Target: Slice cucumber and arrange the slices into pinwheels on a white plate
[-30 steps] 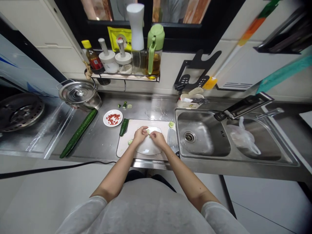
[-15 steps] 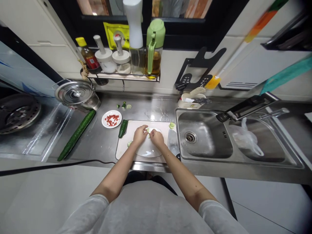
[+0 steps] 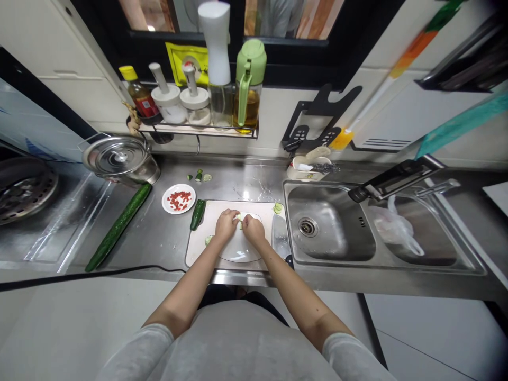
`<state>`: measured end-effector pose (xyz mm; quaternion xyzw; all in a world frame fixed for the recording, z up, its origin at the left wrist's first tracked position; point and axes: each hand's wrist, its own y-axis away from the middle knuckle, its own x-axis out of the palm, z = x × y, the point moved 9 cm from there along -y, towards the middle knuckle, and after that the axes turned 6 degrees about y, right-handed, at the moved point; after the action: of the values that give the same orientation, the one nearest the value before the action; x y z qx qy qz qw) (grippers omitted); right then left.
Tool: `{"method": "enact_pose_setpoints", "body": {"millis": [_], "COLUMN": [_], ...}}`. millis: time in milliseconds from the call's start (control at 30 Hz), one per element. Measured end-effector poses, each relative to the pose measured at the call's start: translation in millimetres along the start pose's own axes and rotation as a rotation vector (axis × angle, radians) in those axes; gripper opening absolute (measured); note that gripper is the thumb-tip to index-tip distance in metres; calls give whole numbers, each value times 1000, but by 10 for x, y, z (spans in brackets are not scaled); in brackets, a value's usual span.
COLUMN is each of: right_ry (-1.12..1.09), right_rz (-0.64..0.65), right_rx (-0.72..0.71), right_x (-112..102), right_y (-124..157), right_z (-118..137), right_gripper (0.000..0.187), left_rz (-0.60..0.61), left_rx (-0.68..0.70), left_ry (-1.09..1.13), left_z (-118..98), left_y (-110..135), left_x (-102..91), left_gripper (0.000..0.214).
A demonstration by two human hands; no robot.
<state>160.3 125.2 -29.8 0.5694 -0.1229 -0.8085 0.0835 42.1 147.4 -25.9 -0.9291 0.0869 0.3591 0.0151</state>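
My left hand (image 3: 226,225) is over a white plate (image 3: 240,255), its fingertips pinching a small pale-green cucumber slice (image 3: 239,217). Close on its right, my right hand (image 3: 253,229) has its fingers curled together at the same slice, near the plate's far side. The plate rests on a light cutting board (image 3: 195,250). On the board's left edge lies a cut length of dark green cucumber (image 3: 198,214), with a cut cucumber piece (image 3: 208,240) below it. Cucumber slices (image 3: 277,208) sit at the far right corner, above a knife (image 3: 280,233) with a wide blade.
Left of the board are a small plate of chopped red bits (image 3: 170,207), a long whole cucumber (image 3: 119,227) and a lidded steel pot (image 3: 145,172). Cucumber ends (image 3: 199,177) lie behind. A double sink (image 3: 333,222) is at the right; a condiment rack (image 3: 238,132) hangs above.
The whole view has shifted slightly, so things appear a little lower and further left. Both hands stay over the plate, their fingers moving only a little around the cucumber slice.
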Motion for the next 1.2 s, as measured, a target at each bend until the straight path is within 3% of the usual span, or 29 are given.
{"method": "enact_pose_setpoints", "body": {"millis": [600, 800, 1033, 1200], "right_ry": [103, 86, -23, -177], "right_rz": [94, 71, -39, -119], "right_rx": [19, 33, 1, -58], "right_x": [-3, -55, -241, -317], "right_y": [31, 77, 331, 675], "right_z": [64, 51, -105, -299], "right_gripper": [28, 29, 31, 33], "left_rz": [19, -41, -187, -238], "left_rx": [15, -2, -35, -139], "left_ry": [-47, 25, 106, -70], "left_z": [-51, -92, 39, 368], "left_y": [21, 60, 502, 937], "left_x": [-21, -99, -418, -654], "left_gripper": [28, 30, 28, 26]}}
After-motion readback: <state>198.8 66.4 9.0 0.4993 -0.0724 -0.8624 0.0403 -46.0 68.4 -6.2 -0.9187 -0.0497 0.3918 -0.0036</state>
